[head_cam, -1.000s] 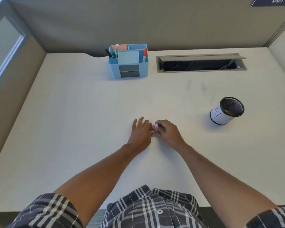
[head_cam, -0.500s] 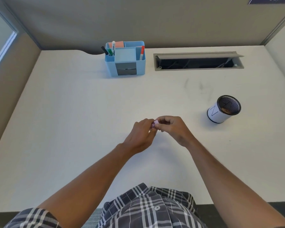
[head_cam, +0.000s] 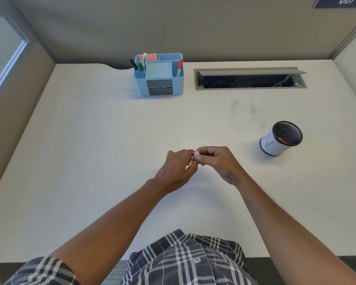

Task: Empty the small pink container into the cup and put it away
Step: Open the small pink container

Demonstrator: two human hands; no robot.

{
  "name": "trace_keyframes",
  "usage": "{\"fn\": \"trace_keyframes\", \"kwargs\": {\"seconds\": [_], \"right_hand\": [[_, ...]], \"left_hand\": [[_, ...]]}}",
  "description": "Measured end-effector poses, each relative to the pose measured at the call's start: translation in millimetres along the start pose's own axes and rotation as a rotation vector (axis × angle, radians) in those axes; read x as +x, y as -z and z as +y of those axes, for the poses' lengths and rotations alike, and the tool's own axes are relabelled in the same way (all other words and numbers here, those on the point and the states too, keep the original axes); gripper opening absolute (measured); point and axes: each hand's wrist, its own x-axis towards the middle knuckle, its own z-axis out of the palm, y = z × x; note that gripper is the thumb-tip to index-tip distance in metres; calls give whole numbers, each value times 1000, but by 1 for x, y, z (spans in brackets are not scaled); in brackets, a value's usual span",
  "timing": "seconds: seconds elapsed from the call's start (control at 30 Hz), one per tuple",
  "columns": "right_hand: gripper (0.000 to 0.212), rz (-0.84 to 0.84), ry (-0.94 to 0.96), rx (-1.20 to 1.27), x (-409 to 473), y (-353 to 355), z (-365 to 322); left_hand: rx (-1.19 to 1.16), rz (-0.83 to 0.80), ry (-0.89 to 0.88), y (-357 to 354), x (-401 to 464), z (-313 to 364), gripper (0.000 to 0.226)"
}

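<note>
The small pink container (head_cam: 194, 156) is pinched between the fingertips of both hands, a little above the middle of the white desk (head_cam: 90, 151). Only a sliver of it shows between the fingers. My left hand (head_cam: 177, 167) grips it from the left and my right hand (head_cam: 218, 161) grips it from the right. The cup (head_cam: 280, 138) is a black mesh cylinder with a white paper label; it stands tilted in view at the right of the desk, well apart from both hands.
A blue desk organiser (head_cam: 158, 75) with markers, sticky notes and small grey drawers stands at the back centre. A grey cable slot (head_cam: 249, 79) with an open flap lies at the back right. Partition walls enclose the desk on three sides.
Both hands have lifted off the desk with the pink container between them and curled around it. The cup and organiser have not moved.
</note>
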Motion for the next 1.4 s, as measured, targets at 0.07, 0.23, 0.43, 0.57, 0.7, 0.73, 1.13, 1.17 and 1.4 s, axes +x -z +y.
{"fn": "trace_keyframes", "kwargs": {"seconds": [0.07,0.23,0.43,0.57,0.7,0.73,1.13,1.17,1.4], "right_hand": [[11,0,10,-4,-1,0,-1],[11,-4,39,-23,-1,-3,-2],[12,-38,48,-23,-3,4,-1],[14,-33,63,-45,-3,6,-2],[16,-33,59,-61,-3,7,-4],[16,-41,52,-52,-3,8,-5],[15,-44,75,-36,-5,10,-7],[15,-45,78,-40,-5,10,-8],[11,-33,87,-53,-4,20,-11]], "left_hand": [[4,8,-7,0,0,0,16],[2,40,-34,0,0,0,16],[-153,-92,64,3,-1,-4,16],[-470,-232,375,10,6,-3,24],[-734,-336,466,22,14,-3,32],[-760,-341,475,24,15,-2,35],[-639,-203,474,14,16,1,50],[-644,-203,478,14,16,1,49],[-673,-207,459,15,17,-1,44]]}}
